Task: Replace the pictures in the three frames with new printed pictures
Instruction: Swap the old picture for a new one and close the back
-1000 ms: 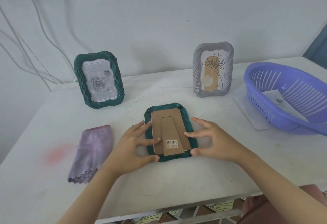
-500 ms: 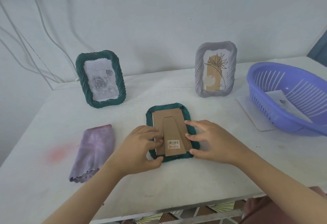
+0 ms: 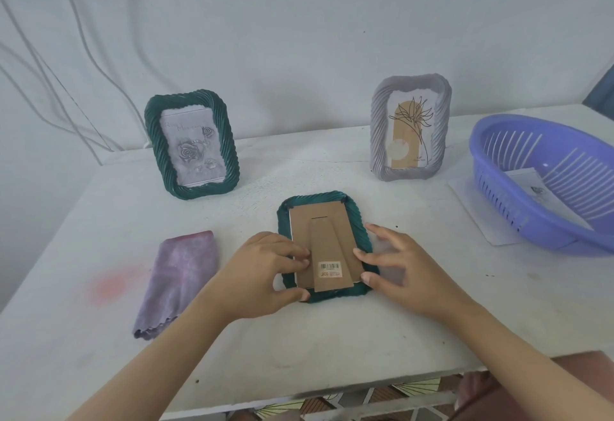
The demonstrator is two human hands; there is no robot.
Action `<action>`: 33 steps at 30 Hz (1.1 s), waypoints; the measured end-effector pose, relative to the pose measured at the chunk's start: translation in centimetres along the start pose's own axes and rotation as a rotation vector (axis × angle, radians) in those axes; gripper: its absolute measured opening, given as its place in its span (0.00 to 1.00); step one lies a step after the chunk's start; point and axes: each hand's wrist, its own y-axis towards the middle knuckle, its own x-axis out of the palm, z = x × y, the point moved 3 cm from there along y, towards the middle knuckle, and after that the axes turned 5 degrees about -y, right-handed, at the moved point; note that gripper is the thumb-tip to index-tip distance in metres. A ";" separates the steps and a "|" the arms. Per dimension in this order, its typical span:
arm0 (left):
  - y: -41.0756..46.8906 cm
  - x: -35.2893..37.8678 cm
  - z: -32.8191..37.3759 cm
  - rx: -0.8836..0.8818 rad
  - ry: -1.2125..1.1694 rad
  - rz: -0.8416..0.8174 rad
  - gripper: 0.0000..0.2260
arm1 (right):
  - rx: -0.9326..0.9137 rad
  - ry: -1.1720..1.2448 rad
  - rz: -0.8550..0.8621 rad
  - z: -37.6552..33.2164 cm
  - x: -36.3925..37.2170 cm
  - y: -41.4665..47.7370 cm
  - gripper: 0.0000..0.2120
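Observation:
A dark green frame (image 3: pixel 357 221) lies face down mid-table, its brown cardboard backing (image 3: pixel 319 224) and folded stand with a barcode sticker facing up. My left hand (image 3: pixel 262 271) grips its left side, fingers curled onto the backing's left edge and thumb at the lower-left corner. My right hand (image 3: pixel 402 268) touches the right side, index fingertip on the backing's edge and thumb at the lower-right rim. Behind stand a green frame with a rose picture (image 3: pixel 192 151) and a grey frame with a flower drawing (image 3: pixel 410 128).
A purple plastic basket (image 3: pixel 498 168) at the right holds a printed sheet (image 3: pixel 528 184) and rests on another white sheet (image 3: pixel 478 214). A folded purple cloth (image 3: pixel 179 277) lies left of my left hand. The table's front edge is close below my forearms.
My left fingers have curled in from flat onto the backing's left edge. My right hand has drawn closer, its index fingertip now on the backing's right edge. The frame has stayed put.

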 end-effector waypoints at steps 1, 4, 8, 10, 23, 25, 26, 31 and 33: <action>0.0 0.0 0.1 0.011 0.007 0.001 0.19 | 0.002 0.004 -0.002 0.0 0.0 0.0 0.16; 0.0 0.0 0.7 0.053 0.053 0.022 0.17 | 0.002 0.005 0.001 0.1 0.1 0.0 0.16; 0.0 0.6 1.0 0.088 0.117 0.028 0.16 | 0.008 0.016 -0.001 0.0 0.1 0.0 0.16; -0.1 0.9 1.0 0.083 0.127 0.020 0.15 | 0.010 0.016 0.003 -0.1 0.1 -0.1 0.16; -0.7 0.8 0.2 -0.068 -0.154 0.190 0.14 | 0.093 0.047 -0.051 -0.7 -0.1 -0.2 0.17; -1.3 1.2 -0.3 -0.188 -0.292 0.269 0.16 | 0.139 0.088 -0.064 -0.9 -0.1 -0.2 0.18; -1.6 1.5 -0.5 -0.243 -0.333 0.296 0.16 | 0.151 0.095 -0.059 -1.0 -0.1 -0.2 0.18; -2.1 2.0 -0.5 -0.324 -0.419 0.347 0.14 | 0.230 0.220 0.074 -2.2 0.1 0.4 0.22; -1.9 1.6 -0.3 -0.359 -0.482 0.362 0.15 | 0.334 0.379 0.140 -2.5 -0.1 0.8 0.20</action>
